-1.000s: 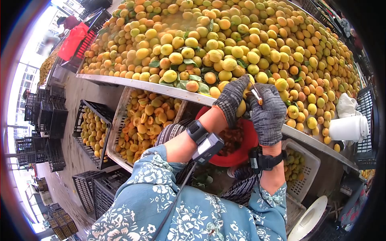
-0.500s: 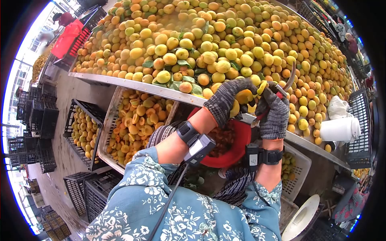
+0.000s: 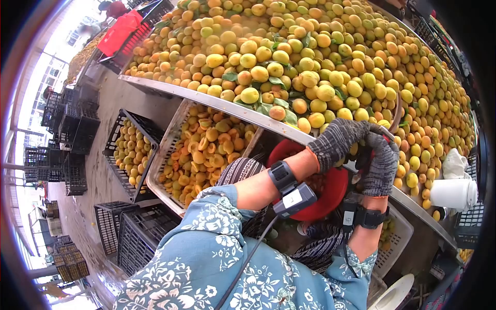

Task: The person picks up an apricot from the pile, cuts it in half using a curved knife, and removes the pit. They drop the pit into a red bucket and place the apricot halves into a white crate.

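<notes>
My left hand [image 3: 338, 142], in a dark knitted glove, is curled at the edge of the fruit table, and a yellow apricot [image 3: 354, 149] shows just under its fingers. Pressed close against it, my right hand [image 3: 382, 163] in a matching glove grips a knife with a curved blade [image 3: 397, 114] and a red handle. The blade points up and away over the fruit. Both hands are above a red basin [image 3: 338, 192] with brownish pieces inside. Where the fingers meet, the gloves hide most of the fruit.
A large heap of apricots [image 3: 310, 62] fills the metal-edged table [image 3: 217, 106]. Left below it stand a white crate [image 3: 170, 139] of halved apricots and a black crate [image 3: 150, 178] of whole ones. A white bucket [image 3: 452, 194] lies at right.
The view has shifted, so the scene sits further left and up relative to my hands' earlier place. My hands have closed in together, and less of the apricot shows now.
</notes>
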